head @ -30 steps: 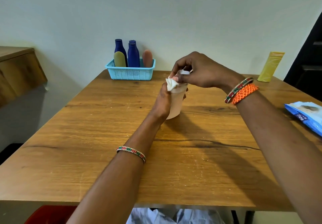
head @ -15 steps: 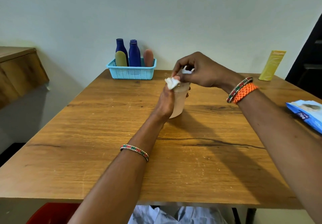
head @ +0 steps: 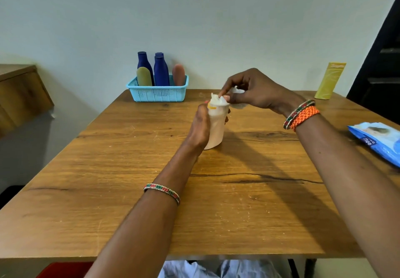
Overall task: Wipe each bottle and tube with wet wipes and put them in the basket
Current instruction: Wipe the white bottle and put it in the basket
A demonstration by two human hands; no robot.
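Note:
My left hand point(head: 200, 126) grips a pale pink tube point(head: 215, 130) held upright above the table's middle. My right hand point(head: 255, 90) pinches a white wet wipe point(head: 217, 100) pressed onto the tube's top end. At the table's far edge stands a light blue basket point(head: 158, 92) holding two dark blue bottles point(head: 161, 70), an olive tube point(head: 144, 76) and a reddish tube point(head: 178, 74). A yellow tube point(head: 330, 80) stands at the far right of the table.
A blue pack of wet wipes point(head: 376, 140) lies at the table's right edge. The wooden table point(head: 108, 191) meets a pale wall at the back. A wooden cabinet point(head: 19, 96) is on the left, a dark doorway on the right.
My right hand has shifted the wipe over the tube's top end, with its fingers a little more spread. My left hand keeps its grip on the tube.

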